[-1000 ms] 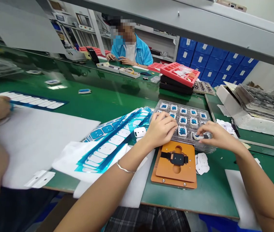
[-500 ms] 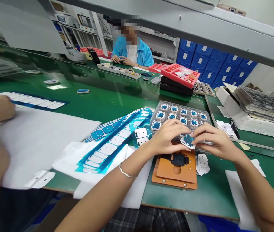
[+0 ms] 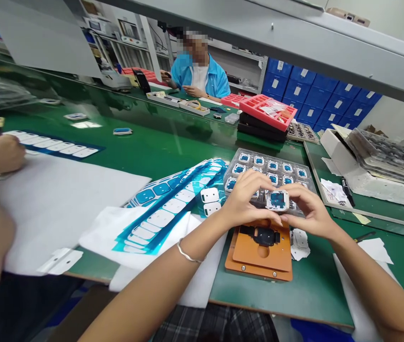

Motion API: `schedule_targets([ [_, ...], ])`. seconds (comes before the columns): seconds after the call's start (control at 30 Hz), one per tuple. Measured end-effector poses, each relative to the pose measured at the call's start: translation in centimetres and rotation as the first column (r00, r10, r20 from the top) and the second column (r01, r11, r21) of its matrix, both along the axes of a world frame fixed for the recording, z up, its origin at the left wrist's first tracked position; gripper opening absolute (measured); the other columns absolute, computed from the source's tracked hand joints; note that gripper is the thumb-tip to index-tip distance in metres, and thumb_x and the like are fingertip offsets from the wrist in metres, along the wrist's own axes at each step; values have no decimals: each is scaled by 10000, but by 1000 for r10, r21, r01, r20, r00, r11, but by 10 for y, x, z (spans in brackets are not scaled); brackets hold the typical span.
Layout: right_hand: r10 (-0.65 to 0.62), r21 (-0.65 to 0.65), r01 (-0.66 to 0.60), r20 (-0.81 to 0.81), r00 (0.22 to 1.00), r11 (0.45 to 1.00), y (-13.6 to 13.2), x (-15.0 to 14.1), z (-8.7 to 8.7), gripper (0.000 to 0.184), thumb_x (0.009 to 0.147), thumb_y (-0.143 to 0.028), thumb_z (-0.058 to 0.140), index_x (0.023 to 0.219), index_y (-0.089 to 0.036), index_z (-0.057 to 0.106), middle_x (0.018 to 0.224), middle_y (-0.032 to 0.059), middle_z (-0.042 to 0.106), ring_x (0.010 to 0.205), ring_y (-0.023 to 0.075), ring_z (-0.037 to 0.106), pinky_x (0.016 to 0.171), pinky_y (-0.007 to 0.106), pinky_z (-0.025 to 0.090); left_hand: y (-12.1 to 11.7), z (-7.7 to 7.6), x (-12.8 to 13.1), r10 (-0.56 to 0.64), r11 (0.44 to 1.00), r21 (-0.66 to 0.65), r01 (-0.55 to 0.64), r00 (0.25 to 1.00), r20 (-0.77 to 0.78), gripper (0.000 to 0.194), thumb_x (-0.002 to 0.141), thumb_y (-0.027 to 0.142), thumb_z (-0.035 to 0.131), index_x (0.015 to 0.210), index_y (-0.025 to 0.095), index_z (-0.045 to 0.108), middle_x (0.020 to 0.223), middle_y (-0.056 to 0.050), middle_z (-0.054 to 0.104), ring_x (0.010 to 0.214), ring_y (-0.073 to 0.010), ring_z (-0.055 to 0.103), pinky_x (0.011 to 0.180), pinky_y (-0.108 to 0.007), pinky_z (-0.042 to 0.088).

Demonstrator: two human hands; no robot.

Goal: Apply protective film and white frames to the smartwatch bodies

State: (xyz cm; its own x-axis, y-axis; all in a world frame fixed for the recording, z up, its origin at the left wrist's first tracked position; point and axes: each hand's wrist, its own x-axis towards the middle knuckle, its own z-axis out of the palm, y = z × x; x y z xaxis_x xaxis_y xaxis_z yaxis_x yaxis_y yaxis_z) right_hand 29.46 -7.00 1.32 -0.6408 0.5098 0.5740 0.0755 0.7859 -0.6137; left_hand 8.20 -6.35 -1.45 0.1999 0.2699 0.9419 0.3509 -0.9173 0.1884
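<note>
Above the plastic tray [image 3: 269, 164], hands [image 3: 248, 199] [image 3: 311, 211] pinch a module [image 3: 277, 200].

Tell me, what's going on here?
A person holds a small white-framed blue square part between their left hand and right hand, just above a clear plastic tray of similar parts. Below the hands, a flat orange fixture board lies on the green workbench. A co-worker in a blue jacket sits across the bench.
</note>
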Motion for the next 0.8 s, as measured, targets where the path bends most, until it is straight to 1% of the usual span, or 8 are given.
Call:
schedule_targets([
  [0.1, 18, -164, -35, -106, 994, 986, -4, -5, -6, 248, 881, -368, 718, 1061, -266, 580, 1185, 88, 599, 1122, 225, 596, 927, 386, 543, -1, 0, -2, 116, 991, 74, -114, 993, -16, 595, 685, 731, 679, 942, 200, 604, 863, -45, 714, 839, -209, 594, 780, -370, 400],
  [0.23, -53, -232, 14, -164, 985, 973, -10, -16, -15, 350, 850, -439, 748, 1048, -287, 503, 1162, 59, 599, 1079, 206, 622, 879, 356, 572, -4, 0, -4, 248, 950, 207, -232, 967, -55, 519, 756, 703, 665, 893, 206, 604, 812, -28, 729, 840, -218, 563, 827, -402, 348],
  [0.37, -109, -263, 63, -162, 981, 963, -11, -22, -20, 409, 837, -470, 757, 1144, -299, 548, 1099, 47, 628, 981, 197, 658, 787, 327, 599, -6, 3, -4, 298, 927, 261, -269, 952, -77, 515, 761, 721, 647, 854, 217, 598, 781, -13, 729, 815, -211, 548, 847, -412, 331],
  [0.5, -164, -251, 118, -168, 972, 961, -12, -16, -12, 389, 803, -463, 790, 1103, -268, 637, 1154, 74, 629, 1090, 241, 636, 900, 389, 582, -3, 9, -15, 309, 910, 343, -232, 932, -191, 515, 822, 734, 542, 961, 247, 636, 899, -29, 748, 887, -238, 533, 893, -441, 320],
  [0.57, -166, -211, 131, -155, 974, 969, -16, -12, -2, 339, 844, -410, 758, 1125, -263, 639, 1223, 88, 634, 1156, 254, 619, 950, 414, 562, 0, 10, -23, 323, 914, 319, -251, 926, -196, 499, 903, 675, 446, 1086, 251, 635, 1018, -55, 735, 963, -257, 519, 898, -445, 325],
  [0.63, -165, -98, 159, -58, 985, 982, -24, -10, 10, 316, 866, -337, 740, 1154, -262, 636, 1197, 83, 667, 1116, 241, 644, 941, 407, 561, 2, 9, -29, 355, 919, 240, -313, 921, -160, 418, 979, 532, 378, 1151, 239, 623, 1099, -68, 709, 1017, -260, 506, 897, -437, 331],
  [0.7, -190, 73, 183, 99, 977, 980, -34, -10, 18, 332, 864, -285, 741, 1176, -242, 637, 1120, 78, 696, 1027, 223, 671, 906, 383, 568, 4, 7, -30, 389, 913, 194, -359, 910, -147, 338, 1001, 395, 365, 1139, 232, 627, 1111, -59, 702, 1022, -250, 502, 894, -424, 334],
  [0.8, -225, 252, 155, 280, 933, 955, -46, -13, 20, 337, 887, -268, 715, 1201, -173, 636, 1100, 109, 695, 971, 216, 680, 856, 357, 577, 4, 4, -25, 422, 893, 245, -377, 891, -167, 275, 991, 326, 400, 1061, 224, 645, 1041, -46, 720, 987, -244, 500, 885, -422, 321],
])
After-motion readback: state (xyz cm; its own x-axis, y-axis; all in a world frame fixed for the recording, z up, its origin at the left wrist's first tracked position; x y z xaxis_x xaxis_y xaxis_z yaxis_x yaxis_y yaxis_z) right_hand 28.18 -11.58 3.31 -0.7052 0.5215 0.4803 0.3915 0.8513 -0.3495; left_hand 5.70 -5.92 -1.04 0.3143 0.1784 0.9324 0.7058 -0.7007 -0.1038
